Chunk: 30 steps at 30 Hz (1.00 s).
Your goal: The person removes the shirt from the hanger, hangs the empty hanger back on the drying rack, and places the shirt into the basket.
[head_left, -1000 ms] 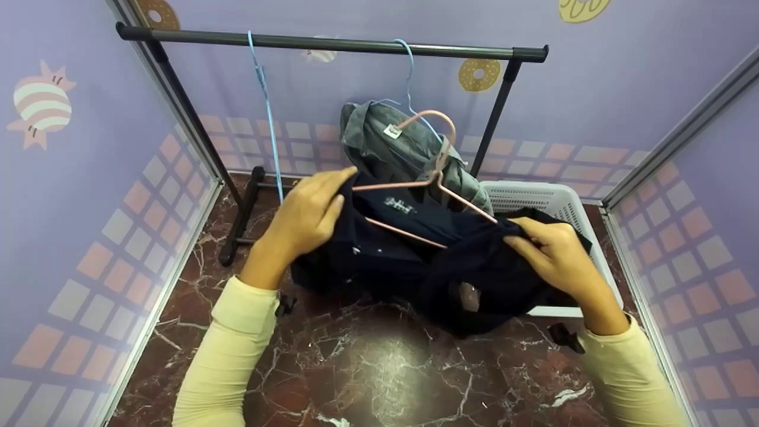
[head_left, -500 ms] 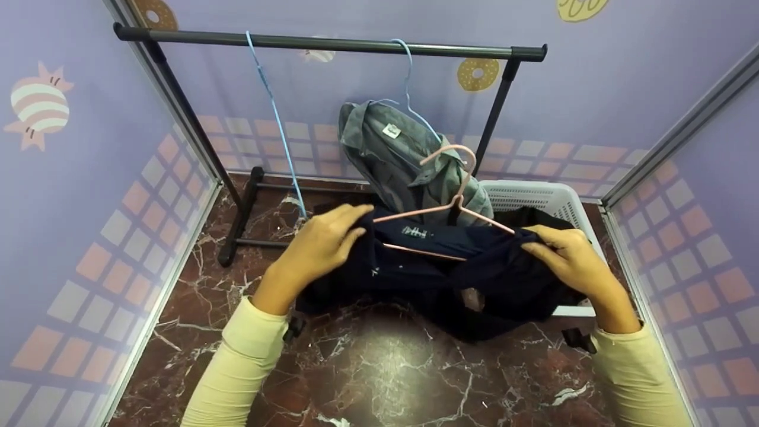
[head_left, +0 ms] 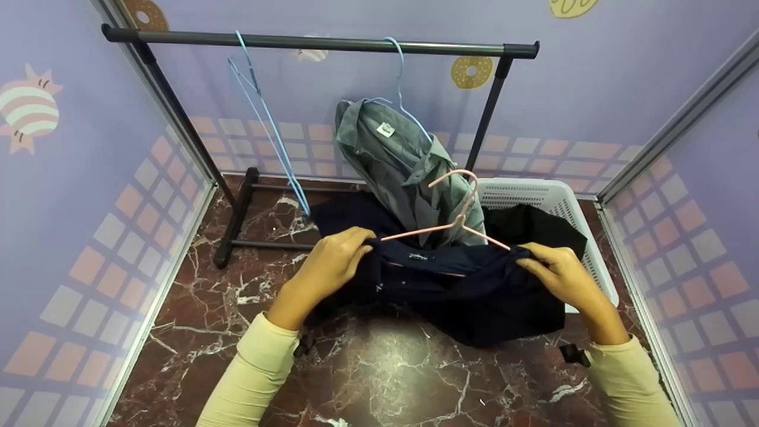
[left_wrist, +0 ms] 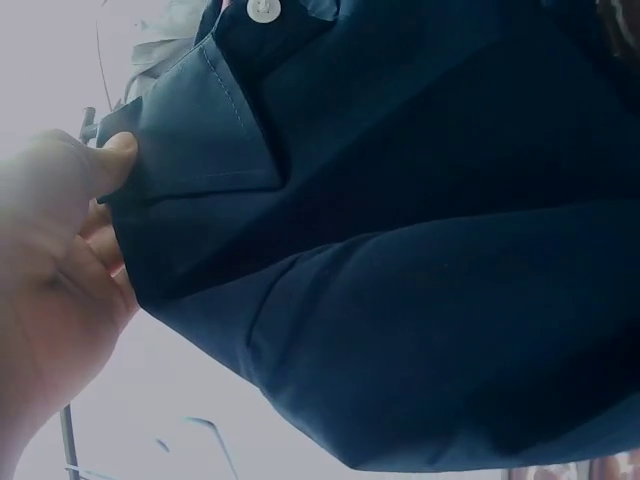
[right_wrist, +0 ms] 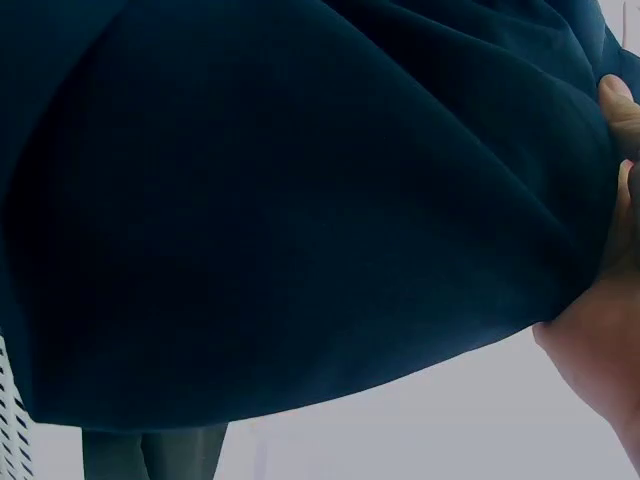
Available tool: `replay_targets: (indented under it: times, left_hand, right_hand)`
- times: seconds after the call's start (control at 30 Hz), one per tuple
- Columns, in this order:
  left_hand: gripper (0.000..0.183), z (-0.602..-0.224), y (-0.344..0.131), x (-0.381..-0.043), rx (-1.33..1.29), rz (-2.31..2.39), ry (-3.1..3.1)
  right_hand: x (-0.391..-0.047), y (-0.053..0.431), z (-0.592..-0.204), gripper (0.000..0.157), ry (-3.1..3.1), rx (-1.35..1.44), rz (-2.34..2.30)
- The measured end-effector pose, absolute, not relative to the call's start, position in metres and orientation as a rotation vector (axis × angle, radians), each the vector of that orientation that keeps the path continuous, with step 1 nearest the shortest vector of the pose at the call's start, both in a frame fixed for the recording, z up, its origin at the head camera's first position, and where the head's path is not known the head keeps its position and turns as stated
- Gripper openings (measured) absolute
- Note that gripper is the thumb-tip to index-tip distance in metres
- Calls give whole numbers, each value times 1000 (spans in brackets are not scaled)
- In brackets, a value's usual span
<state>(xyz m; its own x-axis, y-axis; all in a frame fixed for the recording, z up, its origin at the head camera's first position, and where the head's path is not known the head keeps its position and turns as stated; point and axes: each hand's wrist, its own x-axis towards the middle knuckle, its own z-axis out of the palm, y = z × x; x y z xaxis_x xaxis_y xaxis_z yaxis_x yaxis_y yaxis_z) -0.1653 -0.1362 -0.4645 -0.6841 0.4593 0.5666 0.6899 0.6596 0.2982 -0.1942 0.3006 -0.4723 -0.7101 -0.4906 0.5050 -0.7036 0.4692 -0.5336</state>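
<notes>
Both hands hold a dark navy shirt (head_left: 427, 296) by its collar and shoulder area, stretched sideways between them. A pink hanger (head_left: 460, 220) sits inside the shirt, its hook and upper arms standing out above the neck opening. My left hand (head_left: 332, 261) pinches the collar side, thumb in front, as the left wrist view also shows beside a white button (left_wrist: 264, 10). The right hand (head_left: 560, 276) pinches the other shoulder of the shirt, close to the hanger's right arm. Below the hands the cloth hangs in loose folds over the floor.
A black garment rack (head_left: 320, 42) stands behind, with an empty blue hanger (head_left: 270, 127) at left and a grey-green shirt (head_left: 403, 160) on another blue hanger. At right is a white perforated basket (head_left: 599, 270) with black cloth (head_left: 533, 228) inside. Walls flank both sides.
Both hands, with the navy shirt and pink hanger, have moved down and slightly right. The hanger's hook has dropped below the grey-green shirt's collar. The empty blue hanger has swung round.
</notes>
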Motion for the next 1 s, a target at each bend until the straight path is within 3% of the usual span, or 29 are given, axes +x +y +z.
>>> replay_targets:
  times: [0.37,1.0]
  left_hand:
    - [14,-480,-132,-166,-847,-899,-2392]
    - [18,-468,-99,-171,-881,-1041,-2307]
  right_hand:
    - [-190,299,-476,27,-2440,1045,1066]
    - [-188,288,-474,19,-2366,1149,1021]
